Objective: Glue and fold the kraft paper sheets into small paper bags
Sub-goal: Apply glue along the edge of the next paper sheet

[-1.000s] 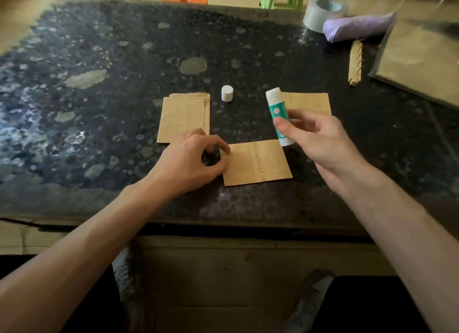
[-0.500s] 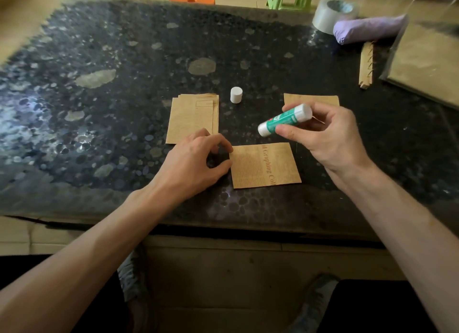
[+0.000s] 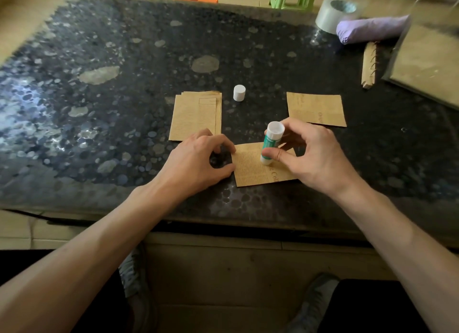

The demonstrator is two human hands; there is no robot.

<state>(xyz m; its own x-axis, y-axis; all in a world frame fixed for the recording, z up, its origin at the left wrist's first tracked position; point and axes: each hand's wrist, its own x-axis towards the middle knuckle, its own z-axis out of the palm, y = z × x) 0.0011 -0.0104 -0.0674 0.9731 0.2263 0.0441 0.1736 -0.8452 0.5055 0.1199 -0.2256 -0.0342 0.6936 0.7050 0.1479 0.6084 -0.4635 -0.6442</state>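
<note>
Glue stick (image 3: 271, 140) now on kraft sheet (image 3: 250, 171), right fingers (image 3: 274, 155) gripping; left fingers (image 3: 222, 143) pinch edge.

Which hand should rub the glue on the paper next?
Right. The right hand grips the glue stick, tip down on the sheet. The left hand holds the sheet's left edge, so it is probably best used to steady the paper.

The right hand (image 3: 310, 156) hides the kraft sheet's (image 3: 250, 168) right side.
</note>
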